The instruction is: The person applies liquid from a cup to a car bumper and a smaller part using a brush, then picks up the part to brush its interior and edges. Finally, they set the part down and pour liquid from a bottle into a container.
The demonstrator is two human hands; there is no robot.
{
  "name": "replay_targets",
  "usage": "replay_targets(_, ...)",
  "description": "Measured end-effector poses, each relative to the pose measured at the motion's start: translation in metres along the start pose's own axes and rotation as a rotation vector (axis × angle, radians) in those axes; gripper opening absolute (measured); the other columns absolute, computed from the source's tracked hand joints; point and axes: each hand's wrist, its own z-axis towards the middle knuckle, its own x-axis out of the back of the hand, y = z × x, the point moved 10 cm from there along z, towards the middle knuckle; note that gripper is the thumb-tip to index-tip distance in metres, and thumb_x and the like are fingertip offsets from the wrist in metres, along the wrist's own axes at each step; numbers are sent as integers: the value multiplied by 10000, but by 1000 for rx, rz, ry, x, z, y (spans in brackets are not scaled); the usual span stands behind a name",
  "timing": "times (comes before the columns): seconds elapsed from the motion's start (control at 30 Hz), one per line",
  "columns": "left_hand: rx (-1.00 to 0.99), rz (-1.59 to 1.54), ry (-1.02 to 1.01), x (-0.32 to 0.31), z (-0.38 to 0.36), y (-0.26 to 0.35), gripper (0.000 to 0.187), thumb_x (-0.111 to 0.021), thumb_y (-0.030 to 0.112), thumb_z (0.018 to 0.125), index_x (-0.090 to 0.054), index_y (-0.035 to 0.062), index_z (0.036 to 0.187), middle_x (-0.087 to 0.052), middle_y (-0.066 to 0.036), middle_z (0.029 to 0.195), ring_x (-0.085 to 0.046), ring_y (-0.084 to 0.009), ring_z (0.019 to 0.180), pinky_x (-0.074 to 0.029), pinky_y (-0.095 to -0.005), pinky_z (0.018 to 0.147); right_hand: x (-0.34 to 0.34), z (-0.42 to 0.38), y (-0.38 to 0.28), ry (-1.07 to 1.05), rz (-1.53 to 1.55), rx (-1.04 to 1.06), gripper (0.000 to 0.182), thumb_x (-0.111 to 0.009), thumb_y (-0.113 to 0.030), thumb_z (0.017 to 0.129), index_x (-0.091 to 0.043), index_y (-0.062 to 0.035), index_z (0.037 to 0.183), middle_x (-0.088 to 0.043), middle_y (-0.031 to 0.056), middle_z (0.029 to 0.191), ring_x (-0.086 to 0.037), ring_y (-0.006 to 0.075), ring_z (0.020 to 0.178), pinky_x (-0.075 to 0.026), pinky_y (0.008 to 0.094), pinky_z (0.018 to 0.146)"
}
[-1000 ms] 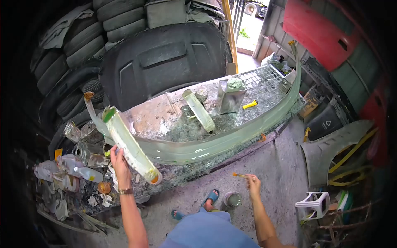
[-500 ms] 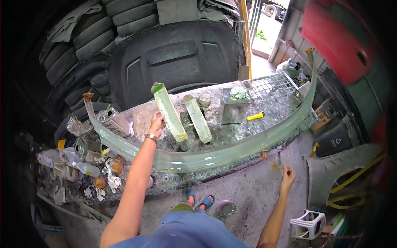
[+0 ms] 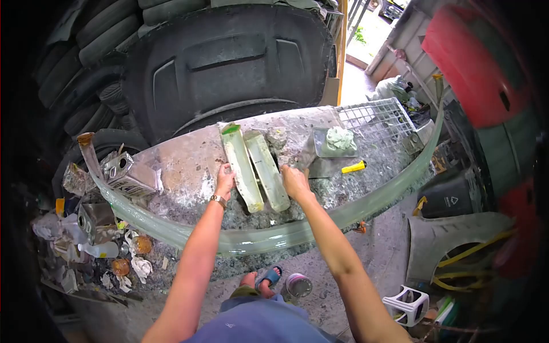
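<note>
Two long pale, trough-shaped pieces lie side by side on the workbench: the left piece has a green far end, and the right piece is slightly shorter. My left hand grips the left piece's outer edge, thumb and fingers closed there. Beside the right piece's outer edge, my right hand has its fingers curled. A thin tan stick-like end shows next to it; what the fingers hold is hidden. A long, curved, glossy greenish strip runs along the bench's near side, passing beneath my forearms.
A metal can with a crumpled pale cloth and a yellow-handled tool sit right of the pieces. A wire grid lies farther back. Cans and bottles crowd the left end. A black car hood stands behind; a tub is on the floor.
My right hand has come from beyond the bench's near side, where it held a small orange-ended thing, to the right piece. The left piece has been brought closer alongside the other.
</note>
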Motion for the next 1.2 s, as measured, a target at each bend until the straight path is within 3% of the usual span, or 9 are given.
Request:
replay_targets(0.23,22,71,27,2,4,-1,283,-578,44,879,-482,123,1133,-632,-41,855,-635,-125,677,-534,-293,525,-77,43,50,-272,108,-212,454,-434,-432,911,-624,-49,1065,-611,221,1137,-542,394,1130,-230,637,996)
replay_targets(0.27,38,27,13,4,4,-5,283,-571,47,885,-478,124,1141,-635,-42,863,-637,-126,690,-536,-291,543,-84,47,54,-278,74,-180,456,-490,-470,900,-633,-43,972,-671,149,972,-620,307,976,-371,521,914)
replay_targets(0.33,50,-10,-24,3,0,-1,280,-548,62,905,-461,117,1165,-645,-52,894,-645,-129,725,-542,-290,595,-130,56,79,-460,459,-161,337,-551,-367,896,-636,-48,962,-662,99,882,-607,251,833,-412,415,828)
replay_targets(0.47,2,-12,-19,11,-4,13,289,-546,81,913,-447,104,1183,-654,-59,917,-656,-139,743,-546,-290,599,-125,51,80,-373,876,-167,205,-568,-235,916,-619,-37,908,-567,-23,771,-480,95,722,-411,282,690)
replay_targets(0.83,5,150,-16,-6,12,7,269,-552,84,911,-477,111,1168,-633,-44,891,-620,-117,697,-513,-270,589,-34,24,40,-241,1125,-249,242,-525,-259,949,-599,-45,1035,-570,-23,877,-469,82,825,-383,265,741)
replay_targets(0.9,24,136,-22,-20,10,7,263,-553,77,905,-483,114,1156,-629,-42,870,-619,-117,694,-511,-270,574,-4,24,23,-160,1093,-116,228,-497,-326,950,-579,-114,950,-473,-60,705,-404,42,587,-305,221,433)
replay_targets(1.03,-86,145,11,-26,27,-8,239,-582,7,842,-555,71,1071,-645,-54,848,-604,-110,663,-492,-267,553,19,23,18,-131,1049,-81,226,-509,-318,944,-580,-104,956,-480,-67,715,-409,37,612,-299,216,455)
replay_targets(1.07,-47,113,-6,-27,24,-12,219,-574,-14,831,-573,64,1036,-646,-31,800,-601,-106,669,-489,-264,570,22,20,20,-129,1076,-137,251,-527,-255,948,-590,-12,952,-511,-37,836,-416,85,821,-362,257,778)
replay_targets(1.2,-203,462,89,-15,39,-18,223,-615,49,779,-596,58,1001,-666,-110,784,-650,-225,699,-502,-358,616,35,18,16,-130,1028,-108,250,-525,-254,948,-592,-13,945,-516,-40,833,-423,80,813,-364,255,773)
